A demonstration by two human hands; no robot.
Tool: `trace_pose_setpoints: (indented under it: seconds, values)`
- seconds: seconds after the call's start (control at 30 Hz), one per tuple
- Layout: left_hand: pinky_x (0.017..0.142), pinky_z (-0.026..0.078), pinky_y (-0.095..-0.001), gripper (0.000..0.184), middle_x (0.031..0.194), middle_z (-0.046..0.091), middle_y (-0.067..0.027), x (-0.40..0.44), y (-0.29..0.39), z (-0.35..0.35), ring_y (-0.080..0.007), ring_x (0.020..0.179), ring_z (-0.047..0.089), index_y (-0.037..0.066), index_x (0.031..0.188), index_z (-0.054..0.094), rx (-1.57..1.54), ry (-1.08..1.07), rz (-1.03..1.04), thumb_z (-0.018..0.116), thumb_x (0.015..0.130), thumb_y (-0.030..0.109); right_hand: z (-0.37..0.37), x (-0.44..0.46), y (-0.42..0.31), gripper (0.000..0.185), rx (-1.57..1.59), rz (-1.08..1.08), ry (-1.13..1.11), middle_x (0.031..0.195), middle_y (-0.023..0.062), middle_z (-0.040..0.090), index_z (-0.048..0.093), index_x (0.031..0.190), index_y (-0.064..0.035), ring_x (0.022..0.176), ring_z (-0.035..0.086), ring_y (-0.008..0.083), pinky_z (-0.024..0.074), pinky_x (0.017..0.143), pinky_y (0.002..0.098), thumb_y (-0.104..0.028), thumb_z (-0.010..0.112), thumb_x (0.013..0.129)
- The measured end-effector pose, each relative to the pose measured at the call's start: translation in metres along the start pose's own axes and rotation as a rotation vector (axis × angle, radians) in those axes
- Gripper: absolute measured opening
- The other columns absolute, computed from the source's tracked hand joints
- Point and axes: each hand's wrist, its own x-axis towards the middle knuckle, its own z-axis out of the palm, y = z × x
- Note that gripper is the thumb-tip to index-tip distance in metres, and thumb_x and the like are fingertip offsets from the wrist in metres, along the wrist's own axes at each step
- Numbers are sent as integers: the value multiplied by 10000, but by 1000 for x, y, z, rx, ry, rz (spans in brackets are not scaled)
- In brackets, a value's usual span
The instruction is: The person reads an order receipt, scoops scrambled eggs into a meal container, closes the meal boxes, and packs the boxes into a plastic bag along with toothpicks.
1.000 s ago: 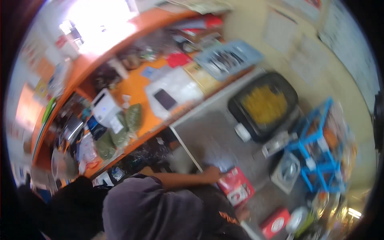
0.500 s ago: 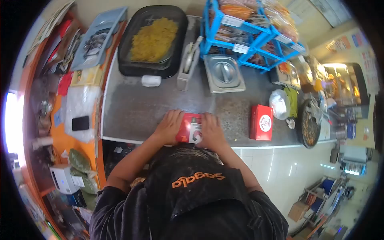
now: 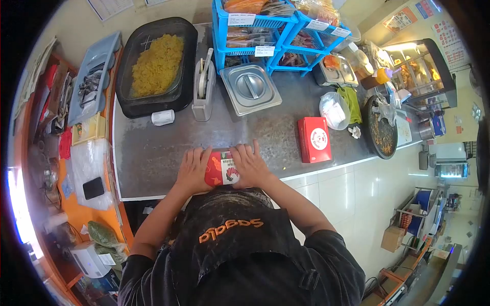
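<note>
Fingers [image 3: 188,155] of both hands grasp the red carton [image 3: 220,168] from either side, neither hand released; the left hand [image 3: 194,170] covers its left end, the right hand [image 3: 250,167] covers its right end, and a printed red-and-white face shows between them. The carton lies on the dark counter [image 3: 145,153] close to the front edge, just before the apron [image 3: 229,239]; handling looks partway along, as a judgement, since both hands are on the carton and neither has let go; whether its flaps are tucked, or whether it is flat or raised underneath, I cannot tell.

A red box [image 3: 313,139] farther right already has its full shape, with a round white emblem on its front; no hand touches it; the yellow food [image 3: 158,66] sits in its dish at the far left, well apart from the hands.

For moving, the front edge is the tight side, with the body right up against it; ahead of the hands, counter surface runs to the white roll [image 3: 163,118], the narrow grey holder [image 3: 203,111] and the lidded steel pan [image 3: 250,91]; rightward, a stretch of counter lies between the right hand and the red box; leftward, the counter ends at its pale-trimmed side edge.
</note>
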Motion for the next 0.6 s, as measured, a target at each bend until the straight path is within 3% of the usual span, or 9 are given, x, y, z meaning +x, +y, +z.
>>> trace_pose_setpoints:
  seconds: [0.07, 0.27, 0.33, 0.43, 0.6]
  values:
    - [1096, 296, -479, 1234, 1333, 377, -196, 1, -1, 1, -400, 1276, 347, 15, 1454, 273, 8, -4, 14, 883, 456, 410, 8, -2, 7, 1116, 31, -48, 92, 1260, 212, 424, 374, 1359, 12, 1206, 415, 376, 254, 1066, 612, -433, 844, 449]
    - [1081, 331, -437, 1304, 1341, 370, -204, 6, -13, 3, -387, 1232, 371, -5, 1477, 232, -124, -72, 11, 894, 434, 413, 14, 2, 20, 1155, 347, -75, 47, 1348, 223, 379, 323, 1406, 5, 1270, 364, 402, 287, 1089, 494, -448, 867, 494]
    - [1080, 336, -419, 1290, 1347, 367, -206, 5, -10, -4, -379, 1237, 369, -3, 1471, 239, -161, -115, -19, 894, 439, 412, 13, 3, 22, 1087, 421, -45, 64, 1347, 240, 397, 346, 1399, 8, 1258, 395, 413, 347, 1067, 453, -406, 875, 545]
    - [1057, 356, -438, 1208, 1308, 400, -186, -2, -15, 5, -373, 1206, 392, 3, 1424, 313, -215, 17, 0, 907, 441, 378, 14, 3, 29, 978, 617, 73, 30, 1324, 222, 439, 399, 1376, -1, 1237, 438, 391, 382, 1049, 418, -354, 869, 594]
    - [1044, 341, -472, 1177, 1294, 382, -195, -14, -14, 6, -394, 1202, 380, 9, 1397, 342, -151, 123, -33, 894, 440, 416, 3, -1, 24, 1109, 404, -6, 57, 1348, 229, 418, 343, 1402, 1, 1255, 425, 402, 397, 1024, 477, -358, 897, 512]
